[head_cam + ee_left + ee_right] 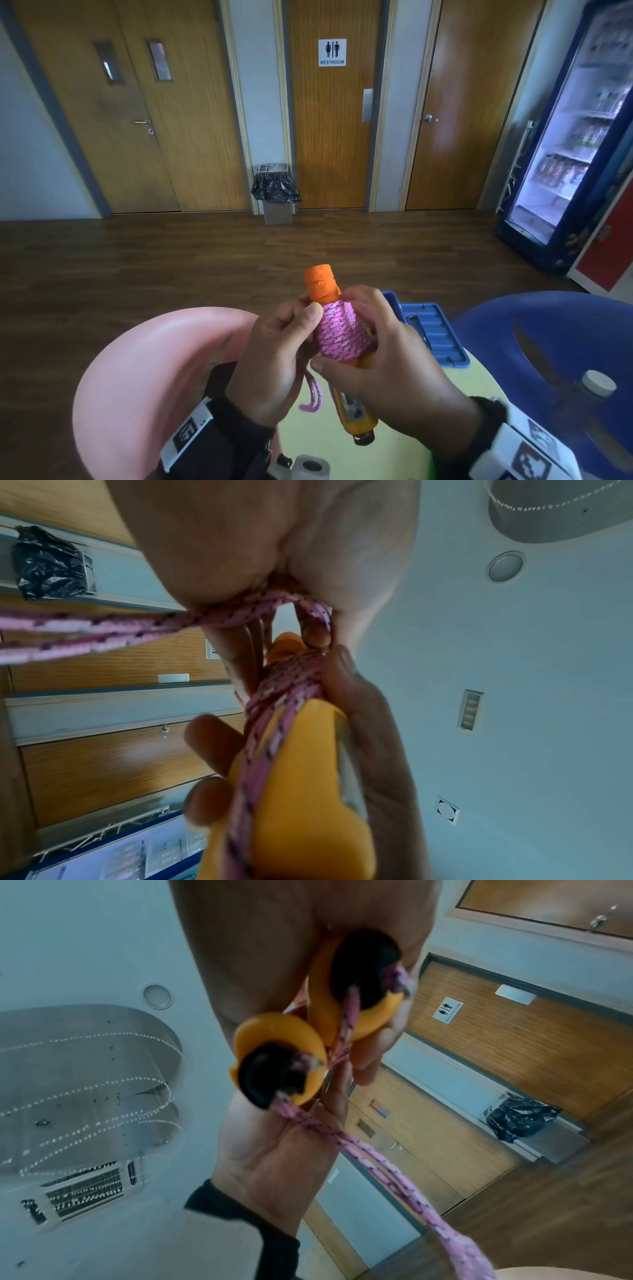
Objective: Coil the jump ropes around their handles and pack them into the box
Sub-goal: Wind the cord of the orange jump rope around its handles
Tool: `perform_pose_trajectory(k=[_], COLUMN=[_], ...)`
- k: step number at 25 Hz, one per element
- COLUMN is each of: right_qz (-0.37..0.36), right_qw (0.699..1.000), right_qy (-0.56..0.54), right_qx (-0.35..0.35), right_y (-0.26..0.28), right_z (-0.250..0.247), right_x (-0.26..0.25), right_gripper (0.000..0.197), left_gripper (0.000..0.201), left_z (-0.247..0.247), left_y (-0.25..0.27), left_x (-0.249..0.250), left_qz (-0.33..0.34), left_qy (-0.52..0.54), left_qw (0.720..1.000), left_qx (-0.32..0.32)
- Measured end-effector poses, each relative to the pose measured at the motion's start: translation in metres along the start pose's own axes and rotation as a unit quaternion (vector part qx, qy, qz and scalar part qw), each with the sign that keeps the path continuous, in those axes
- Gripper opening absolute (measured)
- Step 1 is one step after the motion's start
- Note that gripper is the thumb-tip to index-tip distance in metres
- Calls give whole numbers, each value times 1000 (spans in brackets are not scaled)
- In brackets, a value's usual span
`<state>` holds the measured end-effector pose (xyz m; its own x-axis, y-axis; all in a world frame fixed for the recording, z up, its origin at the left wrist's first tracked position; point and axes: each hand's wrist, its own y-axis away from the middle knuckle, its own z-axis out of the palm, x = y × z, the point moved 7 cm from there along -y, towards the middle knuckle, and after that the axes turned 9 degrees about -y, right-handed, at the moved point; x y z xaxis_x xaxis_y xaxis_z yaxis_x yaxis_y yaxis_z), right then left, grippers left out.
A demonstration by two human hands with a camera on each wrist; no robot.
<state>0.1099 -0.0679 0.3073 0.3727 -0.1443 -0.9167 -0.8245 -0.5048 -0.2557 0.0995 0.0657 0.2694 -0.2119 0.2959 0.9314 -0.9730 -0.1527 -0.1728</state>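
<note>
Now both hands grip the soft pink woven rope (337, 330) coiled round light orange plastic handles (322, 282); the left hand (274, 359) pinches its loose end, the right hand (383, 356) wraps the coil.

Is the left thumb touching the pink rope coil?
Touching. In the head view the left hand's thumb tip presses flat against the top turns of the pink rope coil, just below the orange handle end, with no gap.

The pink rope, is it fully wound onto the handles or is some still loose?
Mostly wound. The pink rope wraps the orange handles in tight turns, but a short loop still hangs loose below the left hand.
</note>
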Motion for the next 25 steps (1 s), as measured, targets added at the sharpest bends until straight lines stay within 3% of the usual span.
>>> perform_pose_trajectory(k=[4, 9, 12, 15, 17, 19, 22, 25], right_qz=[30, 77, 130, 157, 166, 187, 211, 207], right_qw=[999, 984, 952, 899, 896, 929, 950, 957], right_qy=[-22, -157, -274, -406, -410, -317, -229, -200], right_qx=[-26, -35, -47, -50, -39, -41, -26, 29], right_y=[-1, -3, -1, 0, -2, -4, -6, -3], right_z=[-1, -9, -5, 5, 4, 2, 2, 1], right_x=[5, 17, 28, 31, 35, 40, 45, 46], right_gripper=[60, 57, 55, 52, 49, 41, 25, 31], left_gripper=[38, 36, 32, 20, 28, 40, 43, 37], left_z=[1, -11, -9, -1, -6, -10, 2, 17], left_y=[1, -4, -9, -9, -7, -4, 2, 4], left_x=[2, 3, -3, -7, -10, -9, 3, 16], left_qz=[11, -9, -33, -28, -19, 12, 106, 179], left_qy=[-78, -104, -71, -42, -76, -194, -390, -455], left_qw=[996, 994, 997, 998, 994, 976, 909, 868], left_qx=[-34, -23, 7, 34, 83, 98, 96, 82])
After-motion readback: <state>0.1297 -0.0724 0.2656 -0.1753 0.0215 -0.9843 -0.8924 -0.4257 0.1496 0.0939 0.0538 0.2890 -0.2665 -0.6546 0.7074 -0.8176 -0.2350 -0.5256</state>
